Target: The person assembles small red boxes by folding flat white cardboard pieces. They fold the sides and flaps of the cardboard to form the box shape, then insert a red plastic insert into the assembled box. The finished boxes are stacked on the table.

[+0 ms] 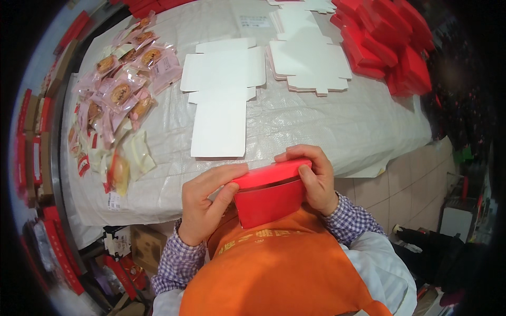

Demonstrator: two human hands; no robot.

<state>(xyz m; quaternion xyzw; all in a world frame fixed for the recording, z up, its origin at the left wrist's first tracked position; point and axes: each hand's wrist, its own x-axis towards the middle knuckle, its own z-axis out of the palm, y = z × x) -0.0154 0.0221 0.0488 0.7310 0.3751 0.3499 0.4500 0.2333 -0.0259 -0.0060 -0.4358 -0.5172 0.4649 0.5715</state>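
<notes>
Close to my orange apron, a red cardboard box (270, 203) is held between both hands, tilted, with a dark gap along the edge of its lid flap. My left hand (208, 197) grips the box's upper left corner, thumb in front and fingers behind. At the upper right corner my right hand (315, 176) pinches the flap with its thumb on the near side. Just beyond the box, a flat unfolded box blank (221, 105), white side up, lies on the covered table. A stack of similar white blanks (308, 60) sits to its right.
Individually wrapped pastries (121, 95) lie heaped at the table's left. Several folded red boxes (390, 42) are piled at the far right. A whitish woven plastic sheet (295, 126) covers the table. Below left stands an open brown carton (147, 245).
</notes>
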